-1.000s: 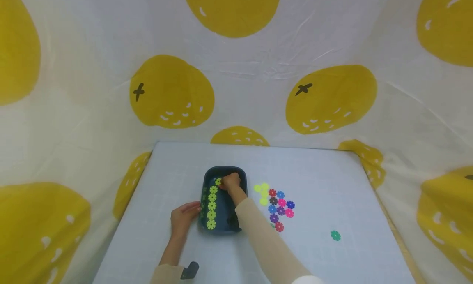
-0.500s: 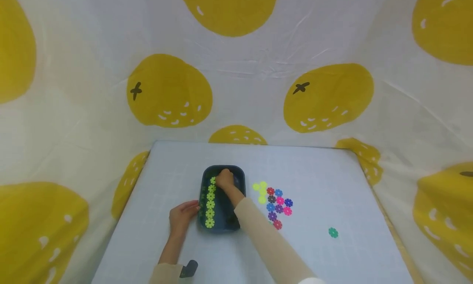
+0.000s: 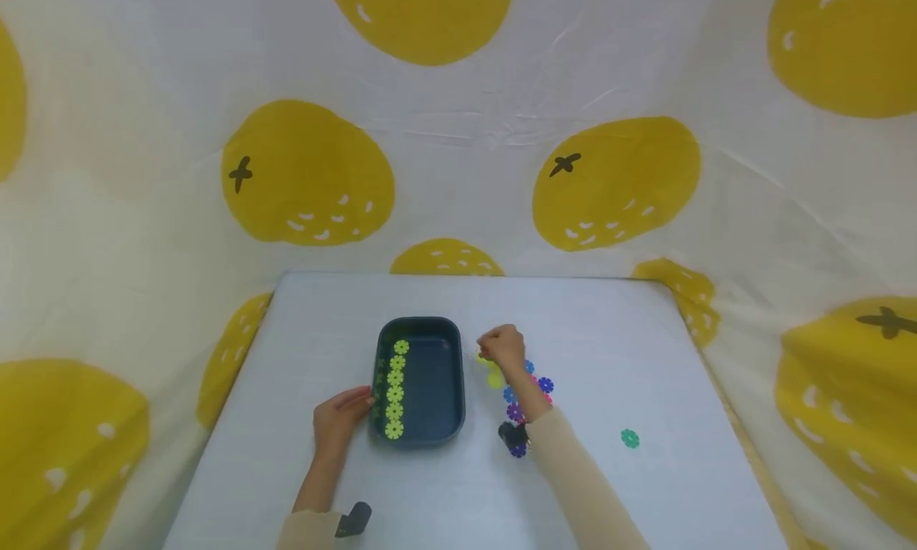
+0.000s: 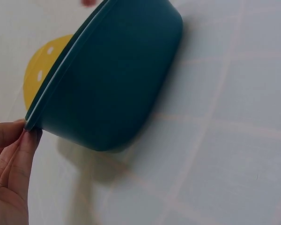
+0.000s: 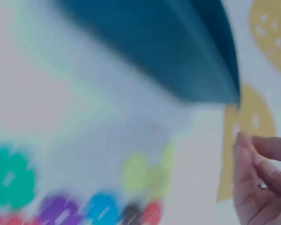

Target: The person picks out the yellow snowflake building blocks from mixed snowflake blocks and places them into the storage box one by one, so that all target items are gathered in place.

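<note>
A dark blue rectangular tray stands on the table in the head view. Inside, along its left side, runs a row of several yellow-green flower-shaped discs. My left hand is at the tray's left edge; in the left wrist view its thumb and fingers pinch the tray rim. Right of the tray, my right hand hovers over the loose discs, partly covering them. In the right wrist view its fingers are bent loosely near the thumb, with no disc visible between them. Yellow-green discs lie just beneath that hand.
Blue, purple, pink and other coloured discs lie together under the right forearm. A single green disc sits apart on the right. A white cloth with yellow fruit prints hangs behind and beside the table.
My right hand has left the tray and moved right to above the loose discs. The farthest yellow-green disc now lies in the tray's row. The left hand stays at the rim.
</note>
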The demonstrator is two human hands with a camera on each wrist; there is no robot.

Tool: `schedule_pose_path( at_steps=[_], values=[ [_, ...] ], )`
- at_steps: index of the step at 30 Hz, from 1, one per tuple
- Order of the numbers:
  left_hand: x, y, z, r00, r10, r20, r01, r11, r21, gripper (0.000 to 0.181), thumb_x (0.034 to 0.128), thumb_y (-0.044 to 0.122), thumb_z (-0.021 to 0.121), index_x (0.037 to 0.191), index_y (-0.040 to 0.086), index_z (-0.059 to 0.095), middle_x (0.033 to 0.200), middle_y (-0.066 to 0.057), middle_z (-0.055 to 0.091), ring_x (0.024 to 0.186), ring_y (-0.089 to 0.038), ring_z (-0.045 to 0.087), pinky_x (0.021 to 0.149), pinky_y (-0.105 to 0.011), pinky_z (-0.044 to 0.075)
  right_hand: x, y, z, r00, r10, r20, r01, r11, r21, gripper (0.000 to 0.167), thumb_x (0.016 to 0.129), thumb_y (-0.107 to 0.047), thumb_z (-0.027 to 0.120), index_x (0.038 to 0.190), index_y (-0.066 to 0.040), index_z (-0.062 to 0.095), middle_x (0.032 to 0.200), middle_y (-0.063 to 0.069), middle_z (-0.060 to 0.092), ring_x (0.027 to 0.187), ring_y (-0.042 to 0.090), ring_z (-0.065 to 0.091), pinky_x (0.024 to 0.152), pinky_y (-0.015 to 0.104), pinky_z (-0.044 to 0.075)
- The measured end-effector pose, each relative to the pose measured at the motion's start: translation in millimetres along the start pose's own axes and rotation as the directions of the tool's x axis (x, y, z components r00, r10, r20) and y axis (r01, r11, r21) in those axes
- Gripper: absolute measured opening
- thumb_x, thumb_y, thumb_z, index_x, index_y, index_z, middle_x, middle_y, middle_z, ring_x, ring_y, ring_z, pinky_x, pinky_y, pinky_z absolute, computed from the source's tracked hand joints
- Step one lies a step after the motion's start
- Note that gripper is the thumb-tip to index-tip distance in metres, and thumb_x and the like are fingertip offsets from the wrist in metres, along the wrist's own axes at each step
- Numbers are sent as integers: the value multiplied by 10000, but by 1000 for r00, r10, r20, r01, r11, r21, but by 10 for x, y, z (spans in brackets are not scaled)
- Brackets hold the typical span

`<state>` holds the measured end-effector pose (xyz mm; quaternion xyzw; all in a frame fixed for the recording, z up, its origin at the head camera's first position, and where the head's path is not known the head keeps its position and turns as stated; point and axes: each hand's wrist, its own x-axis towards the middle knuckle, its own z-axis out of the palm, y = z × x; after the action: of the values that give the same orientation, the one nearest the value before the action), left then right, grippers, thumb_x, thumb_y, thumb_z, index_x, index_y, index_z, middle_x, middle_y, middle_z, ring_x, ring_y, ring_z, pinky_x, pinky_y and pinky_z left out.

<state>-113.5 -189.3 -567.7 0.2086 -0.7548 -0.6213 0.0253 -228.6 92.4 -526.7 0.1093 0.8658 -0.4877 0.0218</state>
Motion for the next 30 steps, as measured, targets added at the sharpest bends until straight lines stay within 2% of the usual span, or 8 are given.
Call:
schedule_pose_path(
  at_steps=[4, 8, 14, 17, 21, 24, 26, 30],
  values=[
    [11, -11, -40, 1000, -1, -1, 1, 1000, -10, 337, 851, 125, 770, 1162, 17, 698, 1204, -158, 703, 961, -60, 706, 783, -77, 523, -93, 298, -95, 999, 51, -8, -51, 958, -281, 246, 801, -138, 779, 911, 62, 685, 749, 129, 693, 616, 204, 638, 527, 287, 529],
    [16, -5, -53, 1000, -8, -5, 8, 1000, -5, 333, 852, 136, 768, 1161, 33, 700, 1200, -146, 708, 908, 14, 685, 782, -77, 521, -203, 437, -53, 999, 46, 0, -42, 920, -389, 296, 748, -162, 838, 848, 30, 637, 679, 86, 598, 588, 200, 548, 504, 277, 458],
    [10, 12, -61, 1000, -2, -4, 2, 1000, 12, 330, 868, 135, 752, 1173, 24, 694, 1205, -150, 706, 883, 56, 671, 771, -62, 512, -286, 478, 59, 999, -13, -37, -4, 908, -419, 377, 750, -161, 830, 989, 62, 642, 767, 109, 599, 675, 226, 536, 572, 311, 468],
    [7, 13, -54, 1000, -6, -1, 6, 1000, 4, 332, 867, 136, 754, 1174, 26, 693, 1210, -151, 703, 834, 112, 644, 770, -56, 508, -274, 515, 103, 998, -20, -59, -7, 904, -427, 409, 756, -139, 811, 1064, 71, 642, 870, 158, 658, 757, 273, 596, 652, 370, 534],
    [5, 20, -45, 1000, -5, 3, 5, 1000, -8, 333, 868, 128, 752, 1177, 18, 690, 1217, -161, 698, 930, -8, 696, 775, -64, 514, -245, 558, 139, 998, -20, -67, -10, 905, -425, 350, 775, -87, 779, 1061, 62, 645, 875, 163, 658, 766, 278, 603, 684, 385, 557],
    [6, 17, -41, 1000, -5, 3, 5, 1000, -22, 328, 866, 107, 750, 1173, 8, 689, 1210, -171, 699, 1012, -137, 712, 777, -78, 527, -246, 565, 150, 999, -16, -52, -8, 910, -415, 259, 787, -59, 756, 987, 50, 633, 779, 121, 600, 685, 231, 548, 613, 332, 523],
    [9, 6, -32, 1000, -8, 4, 8, 999, -33, 328, 858, 101, 756, 1166, 6, 693, 1201, -171, 703, 1008, -140, 713, 777, -85, 533, -255, 575, 153, 999, -9, -48, -11, 917, -398, 226, 795, -39, 737, 972, 36, 618, 763, 107, 579, 670, 221, 533, 602, 315, 510],
    [21, -21, -18, 1000, -10, 9, 11, 999, -40, 332, 849, 113, 766, 1157, 9, 699, 1187, -162, 710, 951, -41, 700, 783, -91, 539, -269, 611, 157, 998, -13, -55, -9, 924, -381, 216, 812, -37, 716, 995, 11, 612, 814, 113, 607, 718, 236, 567, 655, 347, 541]
  ],
)
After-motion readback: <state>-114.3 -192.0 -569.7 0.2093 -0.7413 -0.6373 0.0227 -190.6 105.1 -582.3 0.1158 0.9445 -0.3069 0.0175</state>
